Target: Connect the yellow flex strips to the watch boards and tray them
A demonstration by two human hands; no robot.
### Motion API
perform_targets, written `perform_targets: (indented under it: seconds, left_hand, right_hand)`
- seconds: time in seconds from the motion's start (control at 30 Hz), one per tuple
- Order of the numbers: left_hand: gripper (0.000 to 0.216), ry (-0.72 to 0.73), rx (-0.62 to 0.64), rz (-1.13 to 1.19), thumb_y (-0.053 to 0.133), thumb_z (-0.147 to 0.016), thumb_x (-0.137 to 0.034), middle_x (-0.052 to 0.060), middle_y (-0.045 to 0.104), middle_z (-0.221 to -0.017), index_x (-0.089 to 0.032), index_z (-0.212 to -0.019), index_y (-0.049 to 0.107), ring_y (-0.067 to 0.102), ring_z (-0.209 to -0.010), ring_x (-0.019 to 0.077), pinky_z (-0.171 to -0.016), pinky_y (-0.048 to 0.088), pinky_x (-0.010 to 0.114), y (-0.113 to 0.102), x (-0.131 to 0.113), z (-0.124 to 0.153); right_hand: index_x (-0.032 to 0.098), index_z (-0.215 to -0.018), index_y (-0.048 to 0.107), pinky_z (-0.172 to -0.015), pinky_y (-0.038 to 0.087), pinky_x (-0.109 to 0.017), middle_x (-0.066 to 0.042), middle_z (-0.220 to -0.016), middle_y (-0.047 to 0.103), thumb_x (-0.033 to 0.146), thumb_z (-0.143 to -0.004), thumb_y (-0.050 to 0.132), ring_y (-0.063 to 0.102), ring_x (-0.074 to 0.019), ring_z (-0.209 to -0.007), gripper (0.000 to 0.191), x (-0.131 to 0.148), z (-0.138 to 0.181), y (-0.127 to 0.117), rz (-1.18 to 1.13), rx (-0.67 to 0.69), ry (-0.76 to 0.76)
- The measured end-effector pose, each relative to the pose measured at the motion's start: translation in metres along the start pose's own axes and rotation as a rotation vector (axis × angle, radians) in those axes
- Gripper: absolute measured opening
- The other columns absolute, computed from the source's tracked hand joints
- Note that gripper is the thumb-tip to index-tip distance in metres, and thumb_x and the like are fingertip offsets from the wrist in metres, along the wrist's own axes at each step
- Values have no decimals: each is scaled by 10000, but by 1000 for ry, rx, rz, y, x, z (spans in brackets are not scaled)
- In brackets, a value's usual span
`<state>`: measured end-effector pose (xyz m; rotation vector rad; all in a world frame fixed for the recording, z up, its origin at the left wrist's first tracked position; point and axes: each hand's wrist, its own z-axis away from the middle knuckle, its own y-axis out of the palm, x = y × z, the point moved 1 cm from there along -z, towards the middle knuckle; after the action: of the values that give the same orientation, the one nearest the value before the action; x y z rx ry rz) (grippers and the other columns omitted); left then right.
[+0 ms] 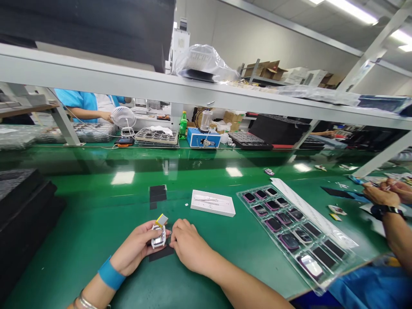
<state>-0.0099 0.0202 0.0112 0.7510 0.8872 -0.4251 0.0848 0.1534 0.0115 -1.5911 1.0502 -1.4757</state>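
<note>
My left hand (135, 246), with a blue band around the wrist, grips a silver smartwatch case (159, 240) between thumb and fingers. A small silver-and-yellow battery (162, 220) sticks up from the top of that case. Close against the case's right side is my right hand (190, 245), its fingers curled and pressed together; whatever they pinch is hidden. Beneath both hands, a black sheet (161, 254) lies on the green table, partly covered. Another set of black pieces (157, 194) lies farther back.
A white box lid (213, 210) with tweezers-like tools lies ahead. To the right is a clear tray (257, 227) of watch parts. A co-worker's hands (383, 193) work at far right. Black foam (24, 231) is stacked at left; a white shelf (141, 86) crosses above.
</note>
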Motion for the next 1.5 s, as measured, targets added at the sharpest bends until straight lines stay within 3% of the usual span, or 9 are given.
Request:
perform_targets:
  seconds: [0.17,0.33,0.47,0.63,0.8,1.0,1.5]
  left_hand:
    - [238,11,14,-14,705,-678,-249,85,692,-859,-141,-882,646,633,-776,185,-759,488,310,0,0,-1]
    - [251,54,5,-35,709,-674,-267,50,678,-820,-151,-889,652,603,-731,142,-712,480,254,3,0,2]
    - [286,74,-17,-62,724,-651,-273,37,664,-794,-156,-902,651,586,-702,134,-691,490,259,9,-1,5]
    - [369,58,-49,-128,739,-631,-308,17,633,-724,-167,-959,649,568,-658,137,-652,514,289,11,2,6]
    - [308,74,-44,-175,738,-623,-328,16,625,-711,-164,-876,674,562,-644,134,-619,509,266,10,4,5]
    - [258,80,-31,-210,712,-644,-311,25,642,-750,-171,-860,687,564,-654,136,-611,504,258,13,1,6]
    - [261,94,-29,-214,705,-646,-315,35,646,-771,-169,-861,685,567,-656,137,-614,509,261,12,4,6]
  right_hand:
    - [166,-773,511,-764,388,-340,-40,-945,530,112,-828,544,484,-185,-890,84,7,7,-22,-45,-18,-64]
    - [190,-792,539,-852,394,-318,-19,-936,553,119,-807,572,511,-153,-930,80,9,5,-43,-339,-206,-128]
    - [177,-675,566,-811,431,-267,5,-800,631,58,-704,625,585,-126,-803,137,9,0,-36,-581,-308,-140]
    - [162,-649,602,-720,470,-242,-8,-743,678,95,-664,645,631,-139,-726,81,5,-5,-16,-726,-275,-43]
    - [163,-673,587,-704,471,-242,-5,-731,670,137,-681,629,624,-134,-703,50,2,-6,-13,-712,-281,25]
    - [176,-749,528,-668,471,-226,23,-721,625,93,-664,595,572,-108,-660,137,7,-6,-16,-718,-237,-43]
    - [184,-713,516,-696,456,-239,32,-699,617,95,-663,592,572,-110,-649,128,9,-6,-15,-625,-239,-36]
